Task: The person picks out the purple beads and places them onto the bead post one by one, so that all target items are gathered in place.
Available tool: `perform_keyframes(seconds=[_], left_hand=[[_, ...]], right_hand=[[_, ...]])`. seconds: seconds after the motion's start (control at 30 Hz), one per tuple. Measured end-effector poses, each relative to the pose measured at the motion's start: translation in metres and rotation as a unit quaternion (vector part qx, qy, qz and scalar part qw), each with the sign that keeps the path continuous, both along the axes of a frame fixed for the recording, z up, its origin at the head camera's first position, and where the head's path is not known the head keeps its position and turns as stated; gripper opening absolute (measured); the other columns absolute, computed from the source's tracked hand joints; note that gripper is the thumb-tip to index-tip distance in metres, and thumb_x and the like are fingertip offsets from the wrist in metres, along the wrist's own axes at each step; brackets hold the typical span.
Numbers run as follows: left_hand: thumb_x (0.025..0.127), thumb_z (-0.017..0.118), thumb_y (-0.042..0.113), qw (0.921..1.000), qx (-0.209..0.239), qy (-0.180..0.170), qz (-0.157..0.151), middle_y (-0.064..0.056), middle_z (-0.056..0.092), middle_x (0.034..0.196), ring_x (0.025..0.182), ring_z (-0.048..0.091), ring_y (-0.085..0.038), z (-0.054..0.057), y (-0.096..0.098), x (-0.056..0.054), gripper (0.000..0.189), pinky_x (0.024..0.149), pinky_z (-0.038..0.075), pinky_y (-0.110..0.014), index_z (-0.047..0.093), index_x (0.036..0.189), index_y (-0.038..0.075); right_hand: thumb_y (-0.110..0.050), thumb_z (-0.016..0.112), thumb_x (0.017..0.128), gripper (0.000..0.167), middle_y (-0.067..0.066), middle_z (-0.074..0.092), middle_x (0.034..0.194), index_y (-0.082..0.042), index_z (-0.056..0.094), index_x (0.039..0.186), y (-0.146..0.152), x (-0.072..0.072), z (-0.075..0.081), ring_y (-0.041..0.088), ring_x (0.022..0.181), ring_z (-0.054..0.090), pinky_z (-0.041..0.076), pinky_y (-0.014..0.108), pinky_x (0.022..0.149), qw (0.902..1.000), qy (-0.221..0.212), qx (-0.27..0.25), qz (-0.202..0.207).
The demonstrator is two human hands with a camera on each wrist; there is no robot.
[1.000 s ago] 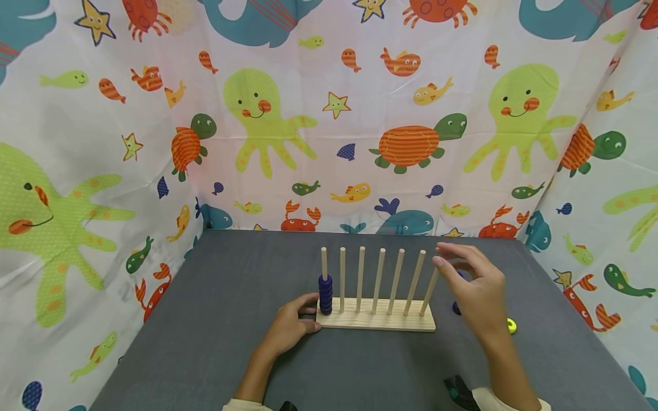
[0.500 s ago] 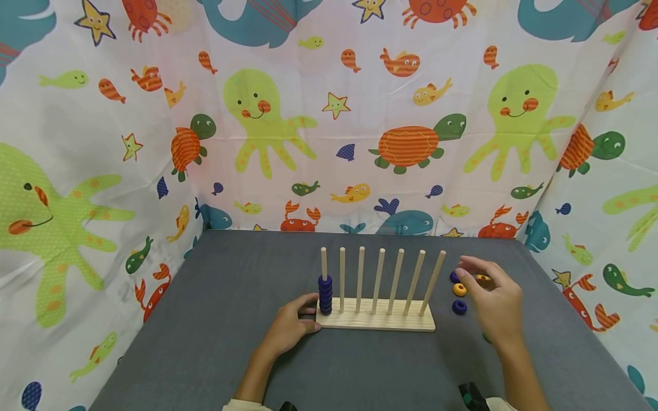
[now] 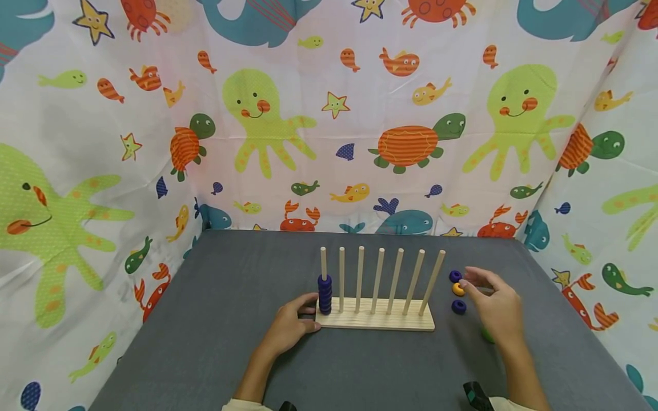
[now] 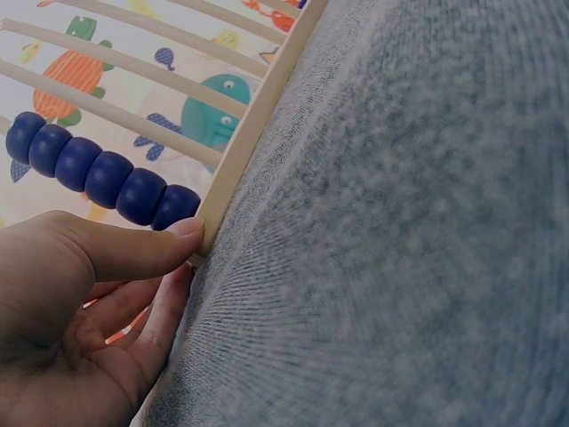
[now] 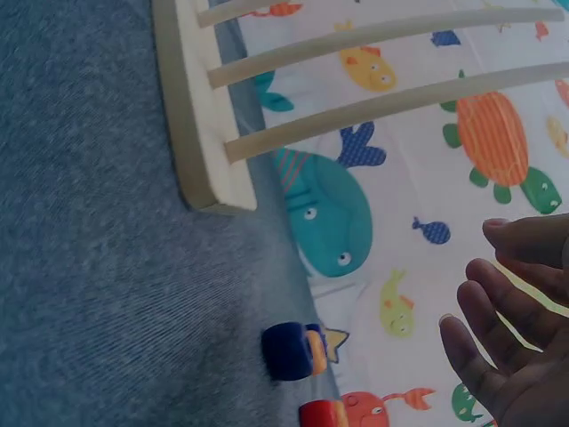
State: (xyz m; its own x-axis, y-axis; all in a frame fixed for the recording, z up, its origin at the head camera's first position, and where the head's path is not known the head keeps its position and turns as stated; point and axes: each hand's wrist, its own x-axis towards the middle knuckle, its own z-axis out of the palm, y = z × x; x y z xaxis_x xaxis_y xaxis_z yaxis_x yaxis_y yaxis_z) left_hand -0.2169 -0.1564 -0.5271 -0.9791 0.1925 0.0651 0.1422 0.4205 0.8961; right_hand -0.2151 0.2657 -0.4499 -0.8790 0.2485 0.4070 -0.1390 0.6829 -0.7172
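A wooden peg rack (image 3: 375,322) with several upright pegs stands on the table. Its leftmost peg carries a stack of dark blue beads (image 3: 325,294); the other pegs are bare. My left hand (image 3: 288,326) pinches the left end of the base, and the left wrist view shows the thumb (image 4: 182,240) at the edge beside the lowest bead. My right hand (image 3: 497,305) hovers right of the rack with fingers loosely bent and nothing in them. Its thumb tip overlaps an orange bead (image 3: 457,289), which lies between two blue beads, the nearer one (image 3: 459,307) fully visible.
A green bead (image 3: 487,335) shows partly behind the right wrist. In the right wrist view a red bead (image 5: 320,414) lies beyond a blue one (image 5: 289,351). The grey tabletop (image 3: 247,262) meets a sea-animal curtain (image 3: 329,188) at the back and sides.
My right hand has moved from beside the rightmost peg to the right and down toward the loose beads, uncovering the orange and blue ones. My left hand keeps its place on the base.
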Motion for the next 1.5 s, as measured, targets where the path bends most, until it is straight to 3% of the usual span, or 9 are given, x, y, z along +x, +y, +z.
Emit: perform_keyframes(seconds=[0.23,0.37,0.67,0.73,1.5], left_hand=[[0.088,0.08,0.005,1.0,-0.009,-0.002,0.001,-0.014,0.064,0.146,0.124,0.068,-0.03,0.0,0.0,0.0,0.066,0.1,0.057,-0.051,0.059,0.15,0.011],[0.089,0.08,0.005,1.0,-0.009,-0.002,0.002,-0.014,0.064,0.146,0.124,0.068,-0.03,0.0,0.001,0.0,0.065,0.1,0.057,-0.051,0.059,0.15,0.01],[0.089,0.08,0.005,0.9999,-0.011,-0.003,0.002,-0.014,0.064,0.146,0.124,0.068,-0.029,0.0,0.001,0.0,0.065,0.1,0.057,-0.051,0.059,0.15,0.01],[0.089,0.08,0.005,0.9999,-0.011,-0.003,0.002,-0.014,0.064,0.146,0.124,0.068,-0.029,0.0,0.001,0.0,0.065,0.101,0.057,-0.051,0.059,0.15,0.011],[0.087,0.081,0.003,1.0,0.003,0.003,-0.004,-0.016,0.064,0.146,0.125,0.068,-0.032,0.001,0.001,0.001,0.067,0.098,0.057,-0.051,0.06,0.15,0.01]], right_hand=[[-0.029,0.074,0.102,0.041,0.02,0.075,0.116,-0.002,0.07,0.132,0.009,-0.007,-0.016,0.033,0.107,0.068,0.045,0.02,0.075,0.9967,-0.076,0.027,0.006],[-0.023,0.073,0.102,0.044,0.026,0.072,0.12,0.003,0.066,0.136,0.012,-0.008,-0.02,0.043,0.11,0.068,0.049,0.023,0.076,0.9914,-0.127,0.024,0.021],[-0.018,0.076,0.099,0.047,0.028,0.072,0.123,0.002,0.063,0.139,0.022,-0.014,-0.034,0.044,0.11,0.069,0.054,0.059,0.092,0.9839,-0.165,0.041,0.054],[-0.016,0.076,0.098,0.048,0.029,0.071,0.125,0.002,0.063,0.14,0.023,-0.015,-0.036,0.046,0.111,0.068,0.054,0.062,0.095,0.9827,-0.172,0.041,0.056],[-0.007,0.077,0.095,0.047,0.029,0.068,0.128,0.003,0.063,0.139,0.03,-0.022,-0.051,0.048,0.114,0.066,0.055,0.063,0.094,0.9742,-0.207,0.051,0.073]])
